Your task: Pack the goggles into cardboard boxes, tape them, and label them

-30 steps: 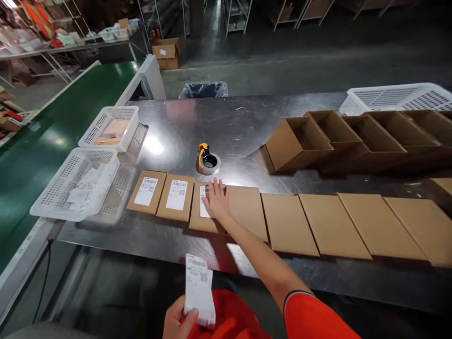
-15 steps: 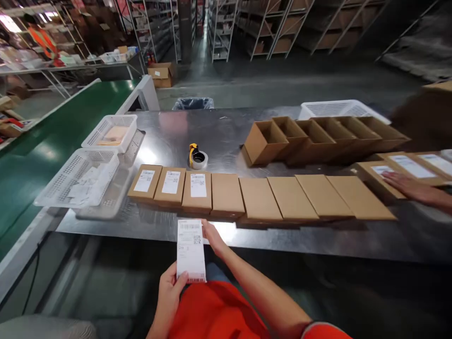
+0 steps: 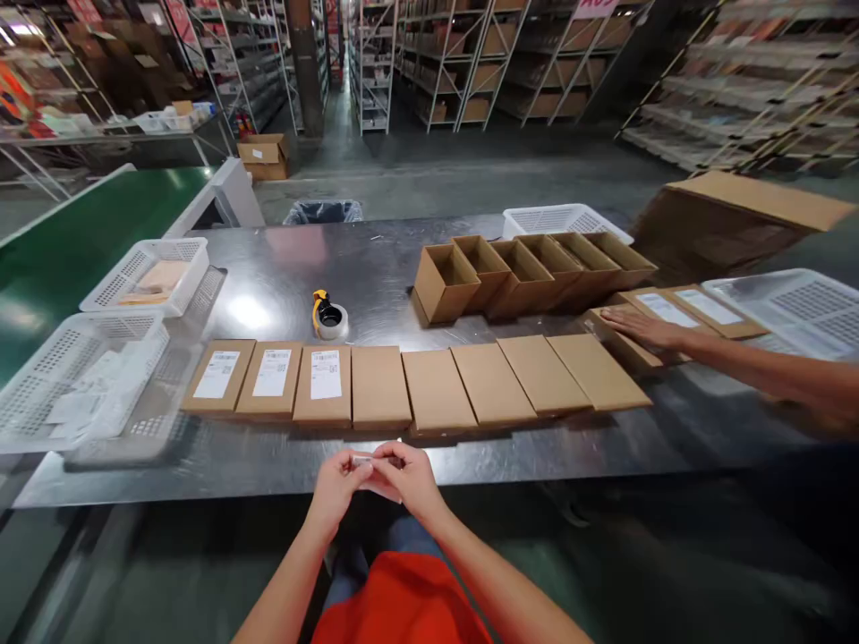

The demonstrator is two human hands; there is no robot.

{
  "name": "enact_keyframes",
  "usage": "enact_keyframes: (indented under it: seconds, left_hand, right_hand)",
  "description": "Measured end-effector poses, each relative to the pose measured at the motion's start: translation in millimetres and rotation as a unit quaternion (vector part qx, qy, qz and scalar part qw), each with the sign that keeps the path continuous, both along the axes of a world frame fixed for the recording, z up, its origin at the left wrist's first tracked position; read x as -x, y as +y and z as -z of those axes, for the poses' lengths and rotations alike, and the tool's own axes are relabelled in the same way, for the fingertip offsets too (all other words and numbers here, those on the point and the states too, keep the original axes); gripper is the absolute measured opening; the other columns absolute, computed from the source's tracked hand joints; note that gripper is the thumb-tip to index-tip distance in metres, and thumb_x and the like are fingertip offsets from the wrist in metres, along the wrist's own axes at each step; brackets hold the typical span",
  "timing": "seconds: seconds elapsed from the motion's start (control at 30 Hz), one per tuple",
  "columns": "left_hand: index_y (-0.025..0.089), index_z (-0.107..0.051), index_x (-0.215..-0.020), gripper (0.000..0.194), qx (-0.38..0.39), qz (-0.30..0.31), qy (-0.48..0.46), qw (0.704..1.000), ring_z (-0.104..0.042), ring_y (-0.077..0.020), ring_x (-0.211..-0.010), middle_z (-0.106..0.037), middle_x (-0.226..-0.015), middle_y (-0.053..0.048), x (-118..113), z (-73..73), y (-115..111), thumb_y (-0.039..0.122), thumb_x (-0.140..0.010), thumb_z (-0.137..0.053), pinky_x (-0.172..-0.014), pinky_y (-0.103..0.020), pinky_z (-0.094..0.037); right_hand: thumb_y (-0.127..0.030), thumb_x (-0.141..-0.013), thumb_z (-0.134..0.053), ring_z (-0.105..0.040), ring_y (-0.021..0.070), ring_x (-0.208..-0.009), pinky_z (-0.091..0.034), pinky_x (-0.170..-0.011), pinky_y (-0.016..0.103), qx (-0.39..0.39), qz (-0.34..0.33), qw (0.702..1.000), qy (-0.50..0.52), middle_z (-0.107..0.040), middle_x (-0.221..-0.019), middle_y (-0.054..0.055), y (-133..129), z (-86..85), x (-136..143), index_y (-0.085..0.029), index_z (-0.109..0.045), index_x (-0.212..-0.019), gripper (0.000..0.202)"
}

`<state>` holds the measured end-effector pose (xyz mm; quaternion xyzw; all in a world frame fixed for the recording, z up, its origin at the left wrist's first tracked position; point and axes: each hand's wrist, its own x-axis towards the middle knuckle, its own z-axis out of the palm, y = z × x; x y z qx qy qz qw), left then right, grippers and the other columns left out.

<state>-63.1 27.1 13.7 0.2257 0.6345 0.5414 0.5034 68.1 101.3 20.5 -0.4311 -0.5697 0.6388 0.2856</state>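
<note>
Grey metal shelving [image 3: 376,80] fills the background beyond a shiny steel table [image 3: 382,282], where a black-and-yellow tape dispenser [image 3: 329,317] lies. Nearer the person than the dispenser runs a row of closed brown cardboard boxes [image 3: 436,389]; the three leftmost bear white printed labels [image 3: 326,374]. Nearer again than the dispenser, around the table's front edge, the left hand [image 3: 334,490] and right hand [image 3: 411,483] pinch a small white paper slip [image 3: 381,487] between curled fingers and thumbs, with almost no gap; its printing cannot be read. Well to the dispenser's right, another person's hand [image 3: 641,329] rests flat on a brown box [image 3: 621,347]. With so tight a two-handed pinch, the slip might crease or tear if pulled unevenly. Pushing that box leftward could knock the row askew.
</note>
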Motion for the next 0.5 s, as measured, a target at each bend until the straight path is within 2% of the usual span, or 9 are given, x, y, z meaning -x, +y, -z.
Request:
enact_keyframes:
  seconds: [0.07, 0.13, 0.23, 0.3, 0.37, 0.43, 0.5]
  left_hand:
    - [0.016, -0.060, -0.064, 0.045, 0.012, -0.031, -0.032, 0.999, -0.054, -0.0128, -0.057, -0.059, -0.059, 0.001, -11, 0.6, 30, 0.057, -0.061, -0.077, -0.057, -0.024, -0.044]
    - [0.017, -0.054, -0.062, 0.049, 0.023, -0.085, -0.031, 0.996, -0.047, -0.0095, -0.052, -0.053, -0.055, 0.004, -26, 8.0, 49, 0.063, -0.066, -0.071, -0.051, -0.021, -0.038]
    - [0.018, -0.051, -0.062, 0.051, 0.056, -0.151, -0.050, 0.986, -0.049, -0.0104, -0.053, -0.055, -0.056, 0.004, -43, 26.9, 57, 0.064, -0.064, -0.074, -0.051, -0.022, -0.039]
    - [0.017, -0.057, -0.066, 0.051, 0.091, -0.157, -0.055, 0.982, -0.055, -0.0143, -0.059, -0.062, -0.061, 0.000, -48, 42.0, 51, 0.062, -0.058, -0.079, -0.056, -0.025, -0.044]
    - [0.015, -0.064, -0.068, 0.054, 0.135, -0.140, -0.030, 0.980, -0.059, -0.0185, -0.064, -0.068, -0.066, -0.005, -51, 56.7, 35, 0.064, -0.053, -0.080, -0.060, -0.028, -0.047]
    - [0.013, -0.068, -0.068, 0.057, 0.178, -0.106, -0.007, 0.978, -0.060, -0.0209, -0.064, -0.070, -0.066, -0.007, -56, 68.3, 12, 0.068, -0.054, -0.077, -0.060, -0.030, -0.046]
    - [0.012, -0.072, -0.069, 0.059, 0.193, -0.060, -0.006, 0.979, -0.061, -0.0225, -0.063, -0.070, -0.065, -0.009, -66, 74.1, -16, 0.070, -0.056, -0.074, -0.059, -0.031, -0.046]
  right_hand:
    - [-0.034, -0.070, -0.073, -0.063, 0.0181, -0.068, -0.050, -0.064, 0.030, -0.041, 0.015, 0.999, -0.006, -0.071, -0.074, 0.004, 27, 11.4, 0, -0.021, -0.073, -0.070, 0.014]
    - [-0.035, -0.068, -0.075, -0.064, 0.0200, -0.072, -0.050, -0.065, 0.032, -0.088, 0.029, 0.995, -0.027, -0.071, -0.078, 0.006, 63, 26.2, 5, -0.020, -0.072, -0.065, 0.015]
    - [-0.035, -0.071, -0.073, -0.064, 0.0235, -0.084, -0.050, -0.075, 0.037, -0.117, 0.052, 0.990, -0.060, -0.072, -0.087, 0.008, 128, 47.7, 26, -0.021, -0.072, -0.066, 0.015]
    - [-0.034, -0.075, -0.070, -0.060, 0.0276, -0.100, -0.045, -0.089, 0.046, -0.140, 0.071, 0.981, -0.109, -0.070, -0.101, 0.009, 168, 58.5, 45, -0.022, -0.073, -0.069, 0.015]
    - [-0.034, -0.080, -0.067, -0.054, 0.0316, -0.113, -0.036, -0.099, 0.055, -0.196, 0.076, 0.960, -0.185, -0.067, -0.114, 0.009, 197, 66.6, 64, -0.023, -0.074, -0.069, 0.017]
    - [-0.034, -0.086, -0.060, -0.051, 0.0333, -0.118, -0.030, -0.102, 0.059, -0.258, 0.059, 0.930, -0.253, -0.064, -0.121, 0.010, 209, 73.1, 75, -0.023, -0.074, -0.072, 0.022]
    - [-0.035, -0.092, -0.052, -0.047, 0.0354, -0.124, -0.028, -0.104, 0.061, -0.306, 0.039, 0.902, -0.301, -0.058, -0.132, 0.015, 204, 78.4, 76, -0.021, -0.075, -0.093, 0.026]
